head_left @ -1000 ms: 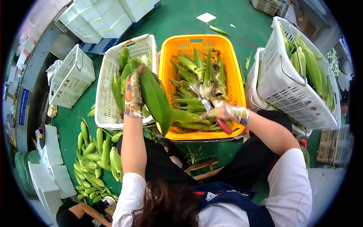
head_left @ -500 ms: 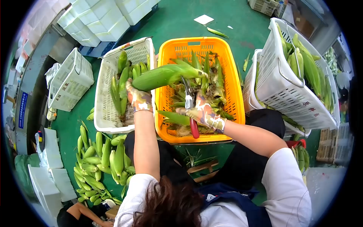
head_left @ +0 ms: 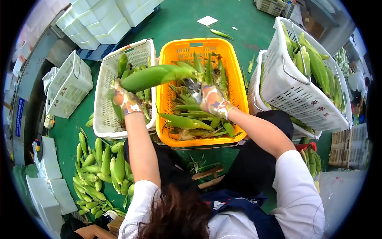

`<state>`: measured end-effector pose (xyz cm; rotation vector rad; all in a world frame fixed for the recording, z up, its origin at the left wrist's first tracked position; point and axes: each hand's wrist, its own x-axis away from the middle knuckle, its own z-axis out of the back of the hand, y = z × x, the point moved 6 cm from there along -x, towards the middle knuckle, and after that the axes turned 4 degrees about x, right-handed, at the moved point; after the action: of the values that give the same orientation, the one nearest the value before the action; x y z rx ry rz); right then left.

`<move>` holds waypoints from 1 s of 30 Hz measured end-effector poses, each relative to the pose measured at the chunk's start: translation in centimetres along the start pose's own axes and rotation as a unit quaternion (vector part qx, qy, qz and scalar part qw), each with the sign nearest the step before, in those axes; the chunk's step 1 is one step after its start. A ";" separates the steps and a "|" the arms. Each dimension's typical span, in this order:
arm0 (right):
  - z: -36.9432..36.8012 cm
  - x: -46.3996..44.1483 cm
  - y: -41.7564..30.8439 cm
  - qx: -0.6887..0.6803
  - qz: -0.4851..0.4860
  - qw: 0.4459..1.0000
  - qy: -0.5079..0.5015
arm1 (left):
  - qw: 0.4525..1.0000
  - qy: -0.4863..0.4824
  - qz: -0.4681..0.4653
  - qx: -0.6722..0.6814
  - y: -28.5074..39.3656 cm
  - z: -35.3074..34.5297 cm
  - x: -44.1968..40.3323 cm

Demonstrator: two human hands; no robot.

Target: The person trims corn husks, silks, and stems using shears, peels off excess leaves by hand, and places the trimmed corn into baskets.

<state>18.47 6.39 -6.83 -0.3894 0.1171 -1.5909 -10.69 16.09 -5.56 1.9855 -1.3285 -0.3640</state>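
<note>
My gloved left hand (head_left: 126,100) grips the silk end of a large green corn ear (head_left: 155,77), which lies level above the white and yellow baskets. Around the handles of metal cutters (head_left: 193,88) my gloved right hand (head_left: 214,99) is closed; the cutters' head is close to the ear's stalk end. Husks and leaves (head_left: 189,121) fill much of the yellow basket (head_left: 242,99) below. More corn ears lie in the white basket (head_left: 104,79) on the left.
Many corn ears are piled on the green floor (head_left: 93,175) at lower left. Tilted white crates (head_left: 314,107) with unhusked corn stand at right. White foam boxes (head_left: 99,20) are stacked at upper left. Another person's arm (head_left: 93,231) shows at the bottom left.
The ear has swung from hanging steeply to lying level, its stalk end toward my right hand. My right hand has raised the cutters to that end, and their red handle is now covered.
</note>
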 end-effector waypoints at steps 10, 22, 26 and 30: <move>3.1 3.2 -2.7 0.047 0.140 0.955 0.259 | 0.919 0.109 -0.104 -0.363 -0.7 0.1 1.8; 5.1 5.0 -6.7 -0.126 0.285 0.946 0.089 | 0.954 -0.042 0.296 -0.006 -5.5 -0.9 1.3; 4.8 5.2 -5.5 -0.594 0.129 0.794 0.006 | 0.946 -0.102 0.290 0.104 -4.8 -1.7 3.3; 8.1 6.1 -6.6 -0.759 0.124 0.632 0.095 | 0.979 0.021 0.167 0.113 -4.5 0.0 7.9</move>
<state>14.74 2.16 3.87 -1.4108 1.6781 -0.8688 -4.23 10.06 -7.50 1.8893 -1.7039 -0.0121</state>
